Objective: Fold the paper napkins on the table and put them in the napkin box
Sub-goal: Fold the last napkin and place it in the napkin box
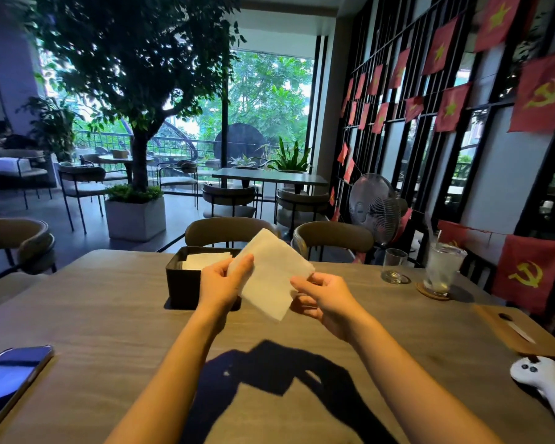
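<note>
White and thin, the folded paper napkin (271,274) is hanging in the air at the centre of the frame, tilted, above the wood-grain surface (109,315). You are holding it with both hands: your left hand (221,283) is pinching its left edge with a narrow grip, thumb lying on the front face, and your right hand (324,299) is pinching its right corner between thumb and fingertips, also with a narrow grip on the paper. Just behind the napkin and your left hand, the black rectangular napkin box (183,280) is standing on the surface, partly hidden by them, with white folded napkins (202,260) lying inside it. At the lower left of the frame a dark phone (10,379) is lying near the edge. At the right, an empty clear glass (394,265) and a tall glass with a straw (442,267) on a round coaster are standing well apart from the box. A white controller (545,379) is lying at the lower right.
</note>
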Demonstrator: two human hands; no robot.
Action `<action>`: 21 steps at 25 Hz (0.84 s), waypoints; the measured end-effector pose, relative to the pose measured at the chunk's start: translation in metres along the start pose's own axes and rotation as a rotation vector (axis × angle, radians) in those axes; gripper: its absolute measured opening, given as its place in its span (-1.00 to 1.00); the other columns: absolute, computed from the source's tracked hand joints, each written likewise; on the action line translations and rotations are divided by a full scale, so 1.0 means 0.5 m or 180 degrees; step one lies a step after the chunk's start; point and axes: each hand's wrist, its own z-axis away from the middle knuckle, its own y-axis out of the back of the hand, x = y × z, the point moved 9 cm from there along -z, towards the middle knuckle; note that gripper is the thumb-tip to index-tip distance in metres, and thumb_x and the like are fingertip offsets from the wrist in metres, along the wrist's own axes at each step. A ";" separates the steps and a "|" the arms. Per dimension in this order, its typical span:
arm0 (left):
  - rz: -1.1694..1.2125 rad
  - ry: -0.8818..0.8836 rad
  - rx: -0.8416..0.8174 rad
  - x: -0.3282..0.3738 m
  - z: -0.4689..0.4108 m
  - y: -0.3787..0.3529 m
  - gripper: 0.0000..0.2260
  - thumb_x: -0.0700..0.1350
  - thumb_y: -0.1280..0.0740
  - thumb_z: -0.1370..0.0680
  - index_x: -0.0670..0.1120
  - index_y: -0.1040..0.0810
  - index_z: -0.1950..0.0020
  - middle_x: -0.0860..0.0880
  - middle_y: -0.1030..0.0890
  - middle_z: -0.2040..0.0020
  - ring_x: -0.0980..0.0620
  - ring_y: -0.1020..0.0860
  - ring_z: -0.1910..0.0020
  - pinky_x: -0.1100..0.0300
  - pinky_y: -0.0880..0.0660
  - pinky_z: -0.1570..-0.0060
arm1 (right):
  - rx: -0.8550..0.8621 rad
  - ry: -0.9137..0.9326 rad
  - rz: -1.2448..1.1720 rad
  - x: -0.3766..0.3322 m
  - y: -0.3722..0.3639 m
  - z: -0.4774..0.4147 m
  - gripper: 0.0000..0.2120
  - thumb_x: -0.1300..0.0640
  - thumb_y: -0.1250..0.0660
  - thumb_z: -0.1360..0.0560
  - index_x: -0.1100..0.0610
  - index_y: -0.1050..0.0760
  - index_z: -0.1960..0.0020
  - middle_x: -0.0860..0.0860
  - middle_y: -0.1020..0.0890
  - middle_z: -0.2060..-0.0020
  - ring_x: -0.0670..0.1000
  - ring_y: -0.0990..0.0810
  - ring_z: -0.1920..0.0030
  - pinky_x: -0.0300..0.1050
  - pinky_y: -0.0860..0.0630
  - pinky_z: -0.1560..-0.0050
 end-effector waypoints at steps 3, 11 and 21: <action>0.0144 0.0238 0.0239 -0.033 -0.023 0.042 -0.84 0.00 -0.30 -0.53 -0.06 -0.56 0.17 -0.05 -0.62 0.17 0.02 -0.60 0.15 0.20 -0.53 0.26 | 0.0294 -0.0143 -0.0099 0.019 -0.034 -0.058 -0.84 0.23 -0.34 -0.50 0.24 -0.54 -0.07 0.16 -0.67 0.02 0.09 -0.67 0.04 -0.07 -0.62 0.14; -0.0812 -0.0297 0.0503 -0.023 -0.230 0.193 -0.88 -0.25 -0.37 -0.46 -0.09 -0.59 0.04 -0.01 -0.62 0.08 -0.01 -0.56 0.06 0.11 -0.53 0.06 | 0.0267 0.0220 0.1168 -0.071 -0.163 -0.254 -0.87 0.28 -0.39 -0.45 0.20 -0.50 0.26 0.06 -0.48 0.39 -0.07 -0.50 0.36 -0.34 -0.48 0.47; -0.2576 0.0269 0.0232 -0.146 -0.341 0.234 -0.80 -0.09 -0.28 -0.49 0.18 -0.62 0.21 -0.02 -0.62 -0.09 -0.10 -0.36 -0.27 0.00 -0.25 -0.24 | 0.0743 0.0385 0.3201 -0.005 -0.205 -0.425 -0.88 0.14 -0.35 -0.40 0.10 -0.63 0.27 0.03 -0.63 0.25 0.08 -0.51 0.01 0.18 -0.16 -0.30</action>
